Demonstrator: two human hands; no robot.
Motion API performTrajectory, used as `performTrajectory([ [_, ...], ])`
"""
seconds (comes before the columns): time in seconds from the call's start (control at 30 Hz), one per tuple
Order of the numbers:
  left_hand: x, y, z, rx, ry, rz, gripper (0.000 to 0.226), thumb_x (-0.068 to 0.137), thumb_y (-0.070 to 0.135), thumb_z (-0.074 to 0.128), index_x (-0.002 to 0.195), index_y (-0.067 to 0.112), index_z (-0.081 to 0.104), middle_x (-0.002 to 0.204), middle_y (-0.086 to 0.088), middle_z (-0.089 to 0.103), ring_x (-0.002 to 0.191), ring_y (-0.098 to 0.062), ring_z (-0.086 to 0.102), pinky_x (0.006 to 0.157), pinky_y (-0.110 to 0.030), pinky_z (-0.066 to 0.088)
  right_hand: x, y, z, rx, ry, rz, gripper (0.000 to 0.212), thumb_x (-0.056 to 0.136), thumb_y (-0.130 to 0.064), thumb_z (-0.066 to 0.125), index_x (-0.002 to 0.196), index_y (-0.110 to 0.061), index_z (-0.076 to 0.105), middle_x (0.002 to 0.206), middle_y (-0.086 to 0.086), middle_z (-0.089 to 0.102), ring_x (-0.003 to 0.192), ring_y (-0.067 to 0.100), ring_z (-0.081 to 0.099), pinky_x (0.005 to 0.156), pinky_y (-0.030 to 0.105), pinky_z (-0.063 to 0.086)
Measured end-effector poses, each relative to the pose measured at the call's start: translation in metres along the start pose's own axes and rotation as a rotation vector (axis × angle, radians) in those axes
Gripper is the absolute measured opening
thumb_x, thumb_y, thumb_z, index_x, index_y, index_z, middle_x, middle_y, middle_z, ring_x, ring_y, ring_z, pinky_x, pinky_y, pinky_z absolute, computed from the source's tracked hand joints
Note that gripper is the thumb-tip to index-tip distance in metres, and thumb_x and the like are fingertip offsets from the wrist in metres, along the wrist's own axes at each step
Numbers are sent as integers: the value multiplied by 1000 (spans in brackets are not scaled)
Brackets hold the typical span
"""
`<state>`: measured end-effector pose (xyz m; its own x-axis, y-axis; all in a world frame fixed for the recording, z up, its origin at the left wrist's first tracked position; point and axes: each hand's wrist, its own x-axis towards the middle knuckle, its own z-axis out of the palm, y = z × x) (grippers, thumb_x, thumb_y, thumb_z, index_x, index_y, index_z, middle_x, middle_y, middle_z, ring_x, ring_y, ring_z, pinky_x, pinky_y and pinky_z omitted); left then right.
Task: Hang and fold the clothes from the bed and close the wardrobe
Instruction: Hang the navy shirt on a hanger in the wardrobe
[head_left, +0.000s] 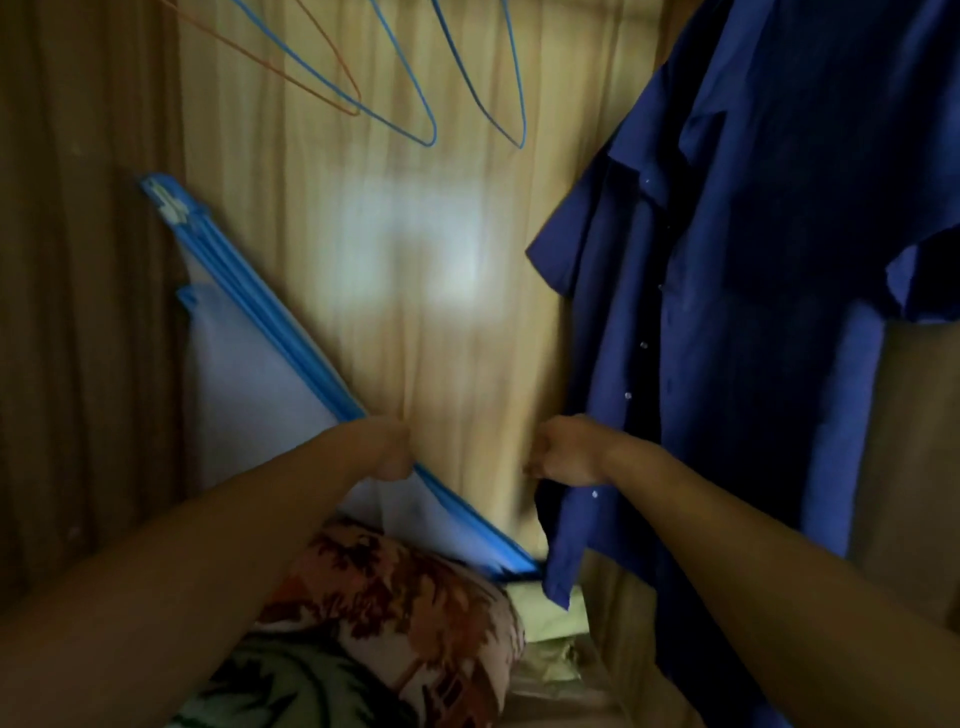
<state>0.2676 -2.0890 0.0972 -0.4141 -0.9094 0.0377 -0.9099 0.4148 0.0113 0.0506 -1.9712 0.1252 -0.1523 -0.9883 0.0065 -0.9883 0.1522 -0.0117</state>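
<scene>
Wardrobe (467, 166), right grip (563, 453) on shirt (737, 312)

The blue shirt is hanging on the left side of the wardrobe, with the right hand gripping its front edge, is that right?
No. In the head view the blue shirt hangs on the right side of the wardrobe, not the left. The right hand does grip its front edge; the left hand holds the blue-edged white panel.
</scene>
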Motion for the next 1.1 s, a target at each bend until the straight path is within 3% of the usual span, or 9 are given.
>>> performTrajectory([
  [0.1, 0, 7, 20, 7, -96, 88, 30, 99, 27, 52, 120, 7, 62, 120, -10, 64, 101, -24, 62, 75, -30, 45, -22, 4, 22, 16, -27, 80, 32, 95, -36, 55, 74, -11, 57, 92, 10, 62, 93, 29, 61, 89, 38, 53],
  [0.17, -2, 18, 39, 27, -159, 174, 31, 100, 26, 48, 119, 4, 60, 116, -11, 62, 93, -22, 57, 77, -31, 47, -42, 10, 37, 24, -45, 147, 29, 95, -37, 54, 85, -10, 62, 100, 11, 65, 96, 31, 62, 87, 37, 52],
  [0.27, -18, 39, 57, 42, -159, 279, 13, 93, 17, 48, 91, 8, 57, 87, -6, 55, 72, -18, 51, 70, -33, 44, -82, 18, 57, 58, -46, 238, 25, 94, -39, 56, 101, -16, 64, 112, 8, 67, 102, 28, 64, 89, 37, 53],
  [0.33, -34, 57, 69, 58, -159, 344, 13, 90, 21, 51, 82, 12, 51, 82, -3, 53, 73, -19, 52, 66, -31, 43, -116, 21, 71, 87, -45, 311, 31, 94, -45, 57, 108, -18, 64, 114, 5, 66, 104, 27, 63, 88, 35, 51],
  [0.53, -102, 129, 97, 77, -244, 631, 31, 92, 31, 54, 113, 10, 64, 108, -9, 65, 97, -27, 63, 76, -30, 48, -230, 22, 114, 65, -20, 533, 43, 94, -49, 58, 120, -15, 66, 126, 7, 65, 114, 28, 61, 88, 31, 46],
  [0.67, -161, 180, 108, 43, -294, 808, 22, 91, 26, 53, 97, 8, 64, 105, -15, 69, 87, -29, 67, 60, -28, 50, -323, 26, 127, 104, -19, 743, 42, 92, -49, 60, 120, -18, 65, 122, 6, 66, 112, 27, 62, 80, 28, 43],
  [0.83, -246, 252, 106, 6, -386, 1015, 35, 94, 28, 49, 108, 2, 66, 105, -19, 72, 94, -34, 71, 79, -43, 62, -444, 37, 130, 126, -89, 1047, 35, 91, -50, 59, 100, -16, 64, 99, 3, 64, 94, 25, 60, 75, 31, 45],
  [1.0, -314, 327, 102, 0, -348, 1248, 31, 96, 25, 50, 111, 3, 66, 107, -17, 68, 92, -32, 69, 77, -40, 62, -537, 53, 133, 102, -75, 1248, 46, 94, -52, 57, 118, -13, 65, 118, 4, 66, 105, 23, 61, 89, 35, 51],
  [1.1, -340, 376, 102, -18, -293, 1347, 25, 96, 29, 54, 110, 10, 63, 106, -9, 65, 90, -24, 65, 68, -32, 53, -585, 70, 135, 86, -65, 1338, 46, 95, -52, 55, 121, -15, 63, 122, 2, 64, 108, 22, 58, 87, 33, 47],
])
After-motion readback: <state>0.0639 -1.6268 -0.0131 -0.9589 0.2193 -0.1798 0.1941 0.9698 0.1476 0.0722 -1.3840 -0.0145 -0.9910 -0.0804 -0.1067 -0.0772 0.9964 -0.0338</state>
